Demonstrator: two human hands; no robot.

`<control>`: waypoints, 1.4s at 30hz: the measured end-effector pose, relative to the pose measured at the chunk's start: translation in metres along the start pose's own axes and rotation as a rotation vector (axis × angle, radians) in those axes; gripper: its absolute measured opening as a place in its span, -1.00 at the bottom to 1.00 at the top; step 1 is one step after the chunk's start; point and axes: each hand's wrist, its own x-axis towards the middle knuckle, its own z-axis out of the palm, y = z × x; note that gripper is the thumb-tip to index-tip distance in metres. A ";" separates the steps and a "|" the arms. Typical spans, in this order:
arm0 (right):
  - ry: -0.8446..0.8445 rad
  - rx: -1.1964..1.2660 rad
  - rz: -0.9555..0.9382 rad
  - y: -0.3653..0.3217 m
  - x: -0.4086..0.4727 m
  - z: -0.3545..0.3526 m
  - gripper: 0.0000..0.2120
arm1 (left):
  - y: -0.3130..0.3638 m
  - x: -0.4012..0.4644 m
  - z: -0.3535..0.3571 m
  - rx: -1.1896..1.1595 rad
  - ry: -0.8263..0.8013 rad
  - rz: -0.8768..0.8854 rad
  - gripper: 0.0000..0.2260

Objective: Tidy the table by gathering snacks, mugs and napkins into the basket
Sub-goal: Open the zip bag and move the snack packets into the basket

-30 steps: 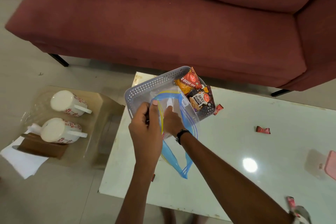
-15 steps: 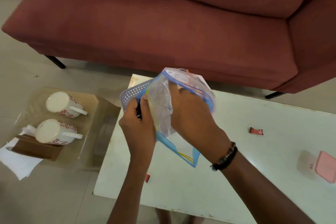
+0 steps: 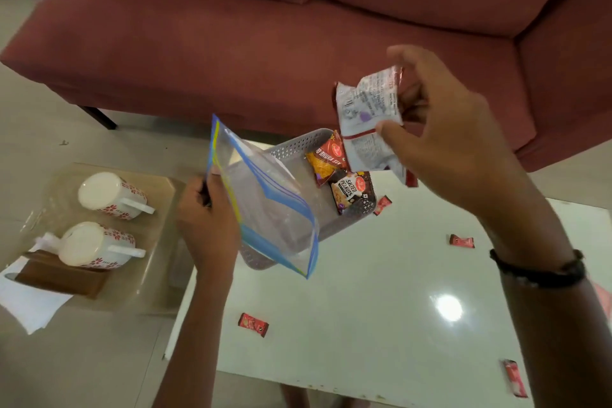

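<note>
My left hand grips a clear zip bag with blue and yellow edges, held up over the near side of the grey perforated basket. My right hand holds a silver and red snack packet above the basket's far right corner. Inside the basket lie an orange-red snack packet and a dark salted peanuts packet. Small red candies lie scattered on the white table, one right beside the basket. Two white mugs with red flowers lie on a low side table.
A red sofa stands behind the table. The low glass side table at left also carries a brown holder and a white napkin. More candies lie near the table's front edge.
My right hand has drawn out of the zip bag, rising to the right with the silver and red packet. The bag now hangs open in my left hand alone.
</note>
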 end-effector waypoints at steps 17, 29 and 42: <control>-0.507 -0.504 -0.433 0.169 0.074 0.156 -0.92 | -0.030 0.021 -0.020 0.053 -0.054 0.012 -0.60; -0.689 -0.662 -0.309 0.231 0.104 0.213 -0.81 | -0.036 0.020 -0.013 -0.014 -0.091 -0.045 -0.63; -0.003 0.146 -0.010 0.051 0.010 0.111 -0.83 | -0.002 -0.003 0.017 -0.105 -0.147 -0.122 -0.63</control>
